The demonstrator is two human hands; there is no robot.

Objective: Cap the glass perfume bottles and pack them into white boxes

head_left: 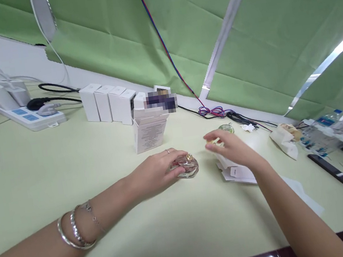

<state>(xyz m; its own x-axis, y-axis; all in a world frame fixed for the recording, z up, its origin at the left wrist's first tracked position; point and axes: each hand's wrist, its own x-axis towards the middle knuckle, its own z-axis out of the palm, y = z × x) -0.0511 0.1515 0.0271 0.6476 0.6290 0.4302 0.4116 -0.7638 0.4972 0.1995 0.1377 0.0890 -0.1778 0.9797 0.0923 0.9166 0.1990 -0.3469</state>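
Note:
My left hand is closed around the side of a small clear glass bottle with a pinkish tint and a gold neck, which lies on the table. To its right, my right hand hovers with thumb and fingers curved toward each other. A small yellowish thing shows at those fingertips, too little of it visible to name. Behind the right hand a round green glass piece is partly hidden. Under that hand lies an opened white carton, partly covered by it.
An open printed box stands behind my left hand, before a row of white boxes. A power strip with plugs is at left. Coiled cables, a crumpled cloth, a black phone-like slab and a clear container lie rightward.

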